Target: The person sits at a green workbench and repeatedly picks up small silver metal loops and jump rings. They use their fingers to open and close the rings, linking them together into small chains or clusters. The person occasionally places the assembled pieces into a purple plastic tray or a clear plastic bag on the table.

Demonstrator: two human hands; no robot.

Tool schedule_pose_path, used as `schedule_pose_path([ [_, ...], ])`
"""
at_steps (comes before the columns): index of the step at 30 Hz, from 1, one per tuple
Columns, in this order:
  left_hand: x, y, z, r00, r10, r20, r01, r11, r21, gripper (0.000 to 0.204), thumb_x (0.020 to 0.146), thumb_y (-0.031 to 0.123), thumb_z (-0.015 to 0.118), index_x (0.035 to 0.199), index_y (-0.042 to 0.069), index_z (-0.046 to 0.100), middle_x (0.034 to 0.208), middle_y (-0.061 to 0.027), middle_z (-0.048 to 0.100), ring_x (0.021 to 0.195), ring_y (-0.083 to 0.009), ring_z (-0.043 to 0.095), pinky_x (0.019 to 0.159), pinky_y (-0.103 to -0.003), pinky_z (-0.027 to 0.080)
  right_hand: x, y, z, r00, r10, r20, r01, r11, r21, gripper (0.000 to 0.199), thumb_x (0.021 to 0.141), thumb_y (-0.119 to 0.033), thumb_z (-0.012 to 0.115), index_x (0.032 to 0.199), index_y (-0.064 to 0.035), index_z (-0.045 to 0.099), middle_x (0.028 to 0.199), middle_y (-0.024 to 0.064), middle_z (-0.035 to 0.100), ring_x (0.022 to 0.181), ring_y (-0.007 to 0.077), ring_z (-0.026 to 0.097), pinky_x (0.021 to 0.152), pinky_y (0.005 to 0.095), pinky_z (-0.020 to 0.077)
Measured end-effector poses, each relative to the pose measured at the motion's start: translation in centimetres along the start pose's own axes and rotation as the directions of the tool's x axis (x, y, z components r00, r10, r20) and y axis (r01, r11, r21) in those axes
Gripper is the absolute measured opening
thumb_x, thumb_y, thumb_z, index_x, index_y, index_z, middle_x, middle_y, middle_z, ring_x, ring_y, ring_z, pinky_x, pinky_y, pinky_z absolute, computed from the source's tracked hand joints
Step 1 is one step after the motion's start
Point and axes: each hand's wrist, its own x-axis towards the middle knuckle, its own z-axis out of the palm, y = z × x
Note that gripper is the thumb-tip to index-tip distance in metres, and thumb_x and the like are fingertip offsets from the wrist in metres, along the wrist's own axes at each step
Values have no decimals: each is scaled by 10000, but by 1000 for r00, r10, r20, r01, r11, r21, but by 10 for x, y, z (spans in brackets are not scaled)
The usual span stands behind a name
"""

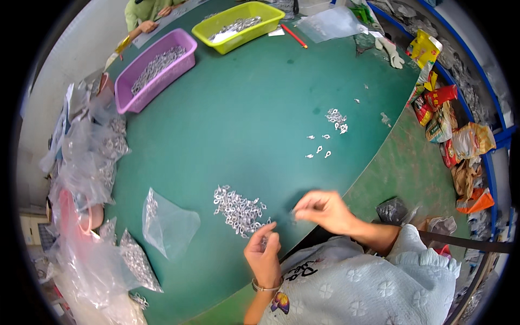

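Observation:
A heap of small silver metal pieces with looped ends, like little clasps, lies on the green table in front of me. At the heap's lower right edge is my left hand, its fingers curled; whether a piece sits between them is hard to see. My right hand hangs over the table's near edge, right of the heap. Its thumb and index finger are pinched together, and a small blurred bit shows at their tips. Farther right lies a smaller cluster of the same pieces, with several single ones scattered below it.
Purple and yellow-green baskets of metal parts stand at the far left. A clear plastic bag lies left of the heap; filled bags crowd the left edge. A red pencil and glove lie far off. Another person's hand works beyond.

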Motion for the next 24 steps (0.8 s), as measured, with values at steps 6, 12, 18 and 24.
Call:
schedule_pose_path([
  [6, 2, 1, -7, 997, -16, 70, 16, 1000, -2, 157, 828, -5, 537, 976, -46, 572, 637, 23, 425, 517, -49, 338, 457, -197, 259, 40, -31, -140, 584, -569, -579, 115, 764, -635, 109, 766, -102, 653, 794, 1, 627, 760, 47, 627, 726, 105, 561, 664, 256, 454],
  [12, 4, 0, 3, 978, -106, 179, 100, 994, 39, 177, 830, -18, 532, 1002, -47, 561, 673, 16, 462, 528, -46, 355, 458, -195, 270, 90, -34, -276, 391, -718, -576, -195, 547, -814, 157, 729, -147, 670, 772, -1, 631, 703, 109, 603, 680, 227, 543, 639, 334, 442],
  [18, 9, 0, 9, 975, -159, 152, 154, 987, 45, 178, 828, -21, 540, 1002, -49, 566, 679, 17, 457, 545, -48, 360, 469, -194, 269, 110, -35, -305, 433, -800, -415, -277, 320, -906, 146, 721, -151, 667, 799, -31, 640, 774, 107, 602, 773, 271, 529, 700, 366, 418],
  [24, 12, -2, 13, 978, -144, 151, 138, 989, 50, 177, 843, -10, 522, 1012, -49, 555, 659, 18, 441, 527, -49, 333, 459, -202, 250, 90, -36, -236, 672, -620, -405, -14, 537, -844, 158, 721, -102, 660, 849, -17, 623, 852, 97, 586, 839, 272, 511, 749, 359, 413],
])
